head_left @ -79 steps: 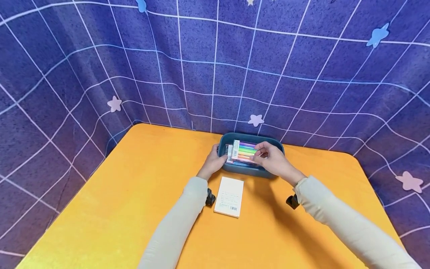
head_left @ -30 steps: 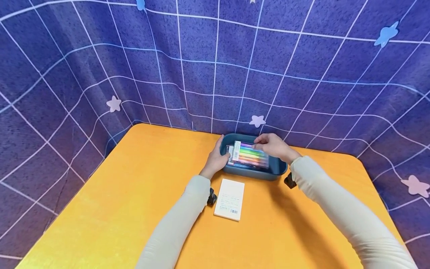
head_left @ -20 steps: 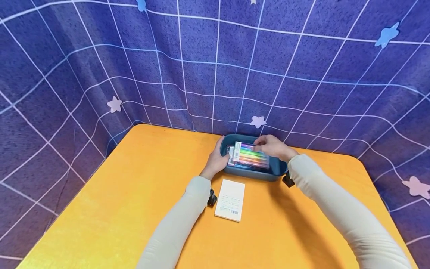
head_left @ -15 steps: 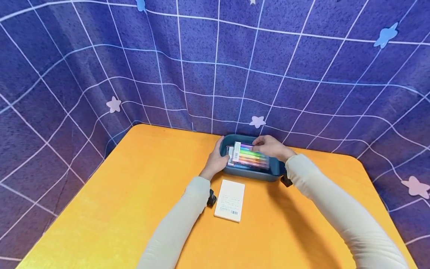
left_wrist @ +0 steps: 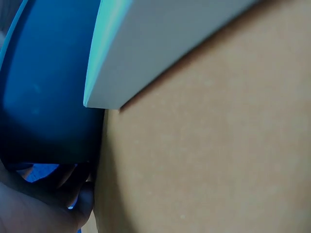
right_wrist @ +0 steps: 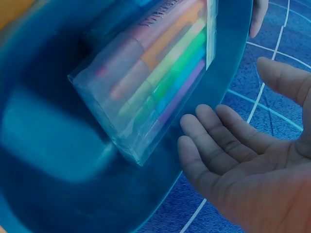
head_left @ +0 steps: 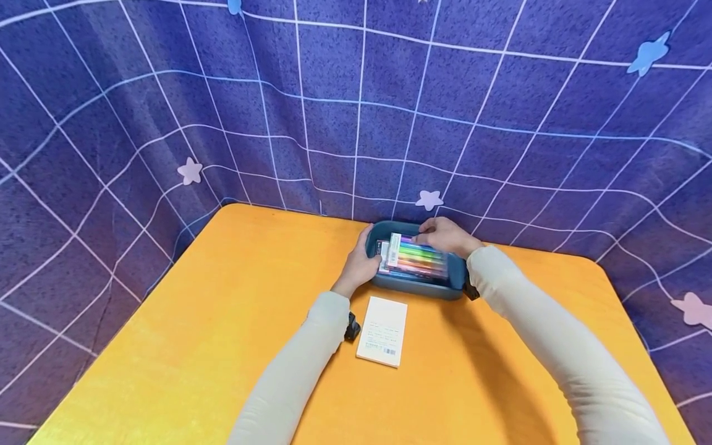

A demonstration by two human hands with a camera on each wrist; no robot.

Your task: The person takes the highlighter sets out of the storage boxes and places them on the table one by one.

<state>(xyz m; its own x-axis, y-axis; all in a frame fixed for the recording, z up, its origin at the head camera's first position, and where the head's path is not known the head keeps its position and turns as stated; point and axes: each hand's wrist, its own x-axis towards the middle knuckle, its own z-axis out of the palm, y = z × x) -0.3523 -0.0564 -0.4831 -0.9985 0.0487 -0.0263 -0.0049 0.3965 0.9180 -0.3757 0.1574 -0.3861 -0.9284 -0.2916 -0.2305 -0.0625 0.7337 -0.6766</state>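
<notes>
A dark blue-green bin [head_left: 414,287] stands near the table's far edge. My left hand [head_left: 358,264] grips its left end, thumb over the rim and fingers outside. Inside lies a clear pack of coloured pens [head_left: 419,258], a rainbow row with a white label at its left end. Another pack [head_left: 382,250] shows partly beneath it. My right hand [head_left: 447,237] is over the bin's far right side. In the right wrist view, its loosely bent fingers [right_wrist: 194,128] are beside the pack, apart from it, with nothing between thumb and fingers.
A white booklet or thin box [head_left: 382,332] with small print and a barcode lies on the orange table [head_left: 267,296], just in front of the bin. A purple curtain [head_left: 334,123] with grid lines and stars hangs behind the table.
My right hand has come off the pen pack's right end and shifted toward the bin's far side. The pack now lies released in the bin. My left hand has kept its grip.
</notes>
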